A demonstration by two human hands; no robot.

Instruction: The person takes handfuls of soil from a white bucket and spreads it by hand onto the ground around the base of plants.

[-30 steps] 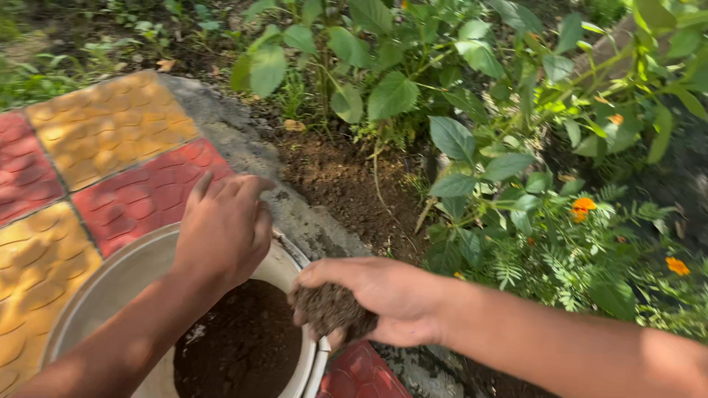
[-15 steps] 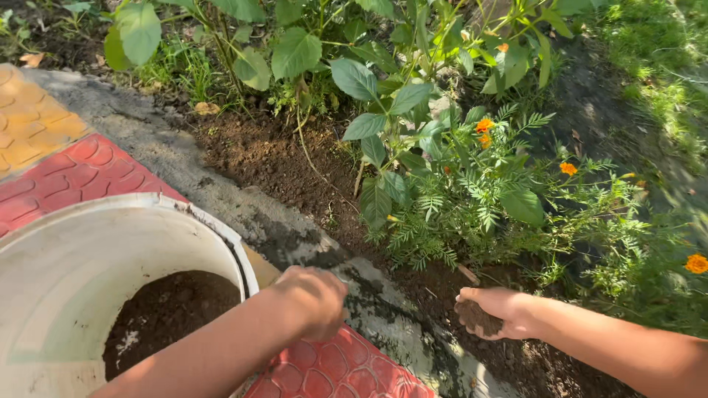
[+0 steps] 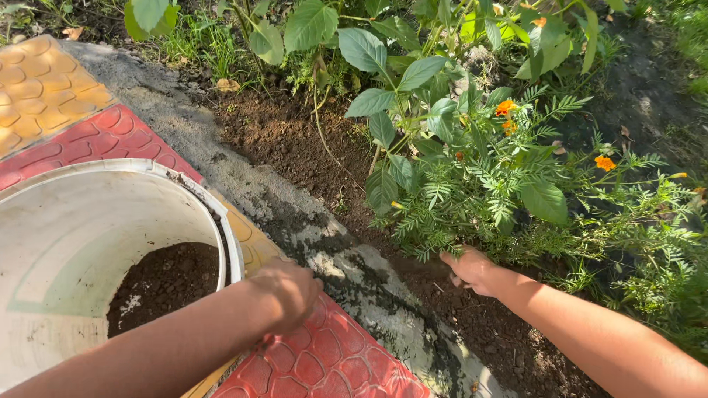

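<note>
Found right hand (image 3: 472,269) palm-down at the foot of the marigold plant (image 3: 501,184), fingers curled onto the dark bed soil (image 3: 472,324). Could not tell whether any earth was gripped beneath the palm, the underside being hidden. Found left hand (image 3: 287,291) folded into a loose fist, knuckles resting on the red paver (image 3: 324,354) just beside the rim of the white bucket (image 3: 230,243), with nothing visible in its grasp.

Judged the step in hand to be working soil in around the plant's base. Recommended as follows: keep the right fingers low and under the foliage; press earth gently against the stems, not onto the leaves; spread it evenly instead of heaping; avoid bending the orange flower heads (image 3: 504,109) above. Advised keeping the left fist braced on the paver for balance while leaning across the concrete kerb (image 3: 332,254).

Located a low, dark heap of loose soil (image 3: 166,284) in the bottom of the bucket, near the side closest to the kerb. Noted bucket upright, mouth facing up towards the camera, so no long axis to report beyond the vertical. Noted bed strip running diagonally, upper left to lower right, parallel with the kerb. Noted marigold stems rising up and away from the hand, towards the top of the view. Observed yellow paver (image 3: 44,88) well apart, at far left.
</note>
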